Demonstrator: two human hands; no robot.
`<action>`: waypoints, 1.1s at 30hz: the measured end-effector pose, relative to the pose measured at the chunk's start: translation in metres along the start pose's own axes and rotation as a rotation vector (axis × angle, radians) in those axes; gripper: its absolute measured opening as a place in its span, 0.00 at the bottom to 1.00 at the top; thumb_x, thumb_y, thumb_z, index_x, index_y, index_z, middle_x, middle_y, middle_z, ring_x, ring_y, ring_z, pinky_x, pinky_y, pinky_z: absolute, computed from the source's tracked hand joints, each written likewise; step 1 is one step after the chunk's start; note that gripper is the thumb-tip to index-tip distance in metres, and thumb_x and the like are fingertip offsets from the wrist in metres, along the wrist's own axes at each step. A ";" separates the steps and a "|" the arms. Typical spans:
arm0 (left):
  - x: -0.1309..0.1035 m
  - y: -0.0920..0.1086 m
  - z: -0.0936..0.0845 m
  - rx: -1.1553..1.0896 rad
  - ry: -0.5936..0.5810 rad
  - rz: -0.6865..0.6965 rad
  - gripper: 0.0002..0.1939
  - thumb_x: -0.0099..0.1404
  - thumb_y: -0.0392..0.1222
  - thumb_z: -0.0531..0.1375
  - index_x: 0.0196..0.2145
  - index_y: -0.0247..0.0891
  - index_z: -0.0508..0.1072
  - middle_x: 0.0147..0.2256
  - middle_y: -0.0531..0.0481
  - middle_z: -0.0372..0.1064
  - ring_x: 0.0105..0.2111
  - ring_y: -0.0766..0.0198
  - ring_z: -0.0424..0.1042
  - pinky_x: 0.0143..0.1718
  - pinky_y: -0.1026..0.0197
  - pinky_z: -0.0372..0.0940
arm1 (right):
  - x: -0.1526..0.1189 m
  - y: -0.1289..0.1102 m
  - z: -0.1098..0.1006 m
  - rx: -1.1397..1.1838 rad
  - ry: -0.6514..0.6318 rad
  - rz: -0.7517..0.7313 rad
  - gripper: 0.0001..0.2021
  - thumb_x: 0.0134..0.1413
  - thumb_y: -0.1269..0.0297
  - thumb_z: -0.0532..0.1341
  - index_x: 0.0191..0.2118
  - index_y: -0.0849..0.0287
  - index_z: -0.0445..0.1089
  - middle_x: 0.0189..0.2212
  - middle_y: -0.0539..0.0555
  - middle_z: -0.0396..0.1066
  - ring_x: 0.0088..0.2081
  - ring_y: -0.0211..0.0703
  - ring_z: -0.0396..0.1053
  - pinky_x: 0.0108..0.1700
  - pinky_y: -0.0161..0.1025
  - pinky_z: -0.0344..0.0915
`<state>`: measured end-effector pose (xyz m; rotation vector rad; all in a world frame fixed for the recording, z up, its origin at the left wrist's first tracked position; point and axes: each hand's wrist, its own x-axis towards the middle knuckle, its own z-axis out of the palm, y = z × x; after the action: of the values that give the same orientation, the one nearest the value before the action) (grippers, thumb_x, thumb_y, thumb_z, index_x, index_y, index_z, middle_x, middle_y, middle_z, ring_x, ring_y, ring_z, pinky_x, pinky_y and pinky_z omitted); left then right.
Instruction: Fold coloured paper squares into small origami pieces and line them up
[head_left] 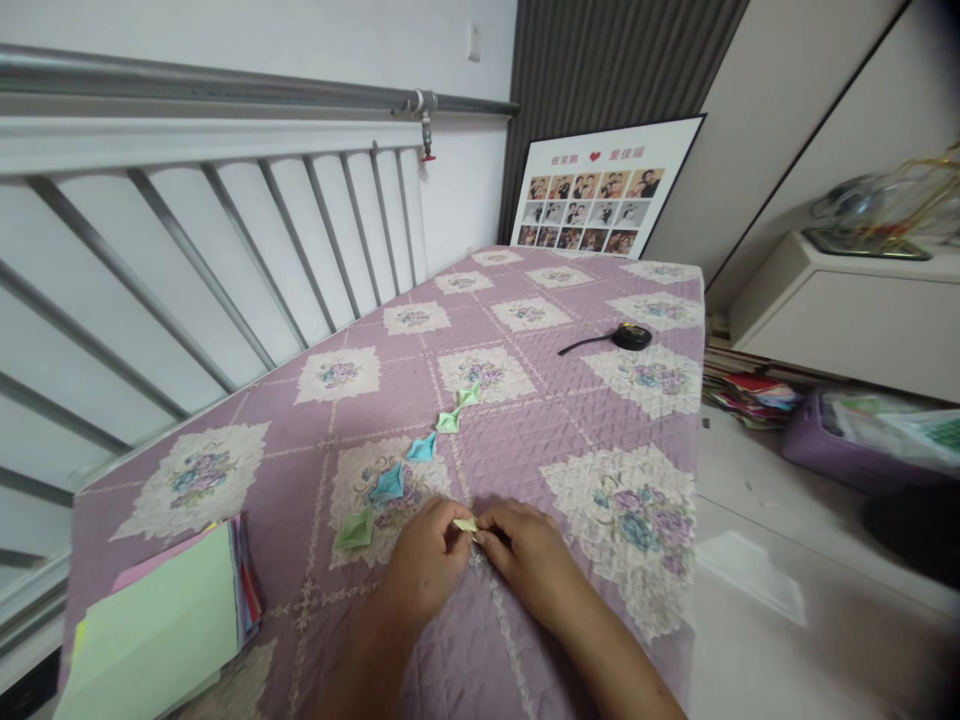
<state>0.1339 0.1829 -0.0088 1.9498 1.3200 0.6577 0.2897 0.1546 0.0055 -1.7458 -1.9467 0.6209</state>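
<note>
Between both hands is a small folded piece of yellow paper (466,524), pinched from either side just above the tablecloth. My left hand (429,555) grips its left end with thumb and forefinger. On the other end, my right hand (521,550) has its fingertips closed, partly hiding the paper. Beyond the hands, a slanting row of small folded paper pieces lies on the cloth: a green one (355,530) nearest, then a blue one (388,484), a second blue one (422,447), and two light green ones, a nearer one (448,421) and a farther one (469,395).
A stack of coloured paper sheets (161,610) lies at the left on the purple floral tablecloth (390,385). A black tape measure (631,337) with a strap rests at the back right. A white radiator (247,250) borders the left side; a photo board (600,190) leans behind.
</note>
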 end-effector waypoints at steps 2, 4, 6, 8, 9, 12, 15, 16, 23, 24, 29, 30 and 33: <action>0.000 -0.001 0.000 -0.004 0.007 -0.004 0.10 0.57 0.30 0.54 0.34 0.40 0.70 0.33 0.53 0.68 0.36 0.65 0.67 0.37 0.64 0.58 | 0.000 -0.001 0.002 -0.059 0.006 -0.023 0.05 0.56 0.66 0.57 0.33 0.55 0.71 0.34 0.52 0.72 0.38 0.43 0.67 0.41 0.38 0.57; 0.001 0.000 0.001 -0.012 0.010 -0.011 0.10 0.57 0.30 0.54 0.35 0.40 0.70 0.34 0.53 0.68 0.36 0.65 0.67 0.38 0.64 0.59 | 0.000 -0.004 0.003 -0.140 0.018 -0.051 0.07 0.58 0.66 0.55 0.33 0.56 0.70 0.34 0.54 0.72 0.38 0.43 0.67 0.40 0.38 0.58; 0.000 0.000 0.001 -0.017 0.018 -0.015 0.11 0.57 0.29 0.54 0.35 0.40 0.70 0.34 0.53 0.68 0.36 0.65 0.66 0.37 0.64 0.59 | 0.000 -0.007 0.005 -0.223 0.033 -0.067 0.08 0.59 0.67 0.54 0.34 0.57 0.70 0.34 0.55 0.71 0.37 0.44 0.67 0.40 0.38 0.58; 0.000 0.001 0.001 -0.018 0.027 -0.010 0.11 0.57 0.29 0.53 0.34 0.39 0.71 0.33 0.53 0.68 0.35 0.65 0.66 0.37 0.64 0.59 | 0.000 -0.011 0.006 -0.286 0.045 -0.063 0.08 0.59 0.68 0.54 0.34 0.57 0.70 0.34 0.56 0.71 0.37 0.44 0.67 0.40 0.38 0.58; 0.000 0.001 0.002 -0.021 0.033 -0.007 0.11 0.57 0.28 0.53 0.34 0.39 0.71 0.32 0.53 0.68 0.34 0.65 0.66 0.36 0.64 0.59 | 0.001 -0.012 0.006 -0.309 0.048 -0.054 0.07 0.58 0.69 0.54 0.34 0.56 0.69 0.33 0.56 0.71 0.36 0.44 0.67 0.39 0.38 0.58; 0.001 0.001 0.004 -0.047 0.044 0.009 0.09 0.58 0.29 0.53 0.33 0.39 0.71 0.32 0.53 0.68 0.34 0.66 0.66 0.36 0.64 0.59 | 0.002 -0.013 0.007 -0.348 0.059 -0.024 0.06 0.56 0.71 0.55 0.32 0.56 0.68 0.32 0.55 0.71 0.33 0.42 0.67 0.35 0.36 0.57; 0.001 0.001 0.007 -0.094 0.096 -0.014 0.08 0.59 0.32 0.55 0.36 0.39 0.70 0.32 0.53 0.67 0.33 0.66 0.67 0.36 0.64 0.60 | 0.004 -0.012 0.008 -0.319 0.094 0.002 0.06 0.56 0.71 0.55 0.32 0.56 0.67 0.31 0.54 0.71 0.32 0.42 0.67 0.33 0.35 0.56; 0.001 0.001 0.008 -0.105 0.123 -0.030 0.09 0.59 0.33 0.55 0.38 0.39 0.70 0.32 0.53 0.67 0.32 0.66 0.67 0.35 0.64 0.60 | 0.005 -0.012 0.009 -0.288 0.111 0.011 0.06 0.56 0.71 0.54 0.32 0.56 0.67 0.31 0.54 0.70 0.32 0.41 0.67 0.32 0.35 0.56; -0.001 0.009 0.003 0.038 0.248 0.023 0.10 0.59 0.32 0.54 0.38 0.39 0.70 0.33 0.52 0.66 0.34 0.65 0.66 0.37 0.63 0.60 | 0.004 -0.018 0.016 0.045 0.213 0.081 0.04 0.55 0.69 0.53 0.33 0.56 0.64 0.29 0.52 0.70 0.30 0.41 0.68 0.32 0.34 0.58; -0.001 0.010 0.002 0.066 0.247 0.033 0.10 0.59 0.31 0.53 0.37 0.40 0.70 0.33 0.52 0.66 0.34 0.64 0.66 0.37 0.63 0.60 | 0.005 -0.019 0.017 0.087 0.220 0.091 0.04 0.55 0.68 0.52 0.33 0.56 0.63 0.28 0.51 0.70 0.30 0.41 0.68 0.32 0.34 0.58; 0.000 0.006 0.001 0.122 0.202 0.032 0.10 0.60 0.31 0.53 0.38 0.40 0.70 0.36 0.50 0.67 0.37 0.62 0.67 0.40 0.60 0.60 | 0.005 -0.021 0.020 0.253 0.211 0.109 0.03 0.55 0.66 0.51 0.33 0.54 0.61 0.27 0.50 0.70 0.28 0.40 0.68 0.31 0.34 0.59; 0.000 0.005 0.001 0.114 0.191 0.024 0.10 0.60 0.31 0.53 0.38 0.40 0.70 0.35 0.50 0.67 0.37 0.62 0.67 0.40 0.60 0.60 | 0.006 -0.021 0.021 0.276 0.203 0.112 0.03 0.55 0.65 0.51 0.32 0.54 0.61 0.27 0.49 0.70 0.28 0.40 0.68 0.31 0.34 0.59; 0.000 0.004 0.000 0.084 0.175 0.009 0.11 0.60 0.30 0.52 0.37 0.40 0.70 0.35 0.50 0.67 0.37 0.62 0.67 0.41 0.59 0.61 | 0.006 -0.021 0.020 0.318 0.190 0.102 0.03 0.54 0.65 0.52 0.32 0.54 0.61 0.26 0.49 0.69 0.28 0.39 0.67 0.30 0.33 0.59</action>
<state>0.1360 0.1825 -0.0057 2.0029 1.4669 0.8042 0.2604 0.1575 0.0019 -1.6444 -1.5444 0.7277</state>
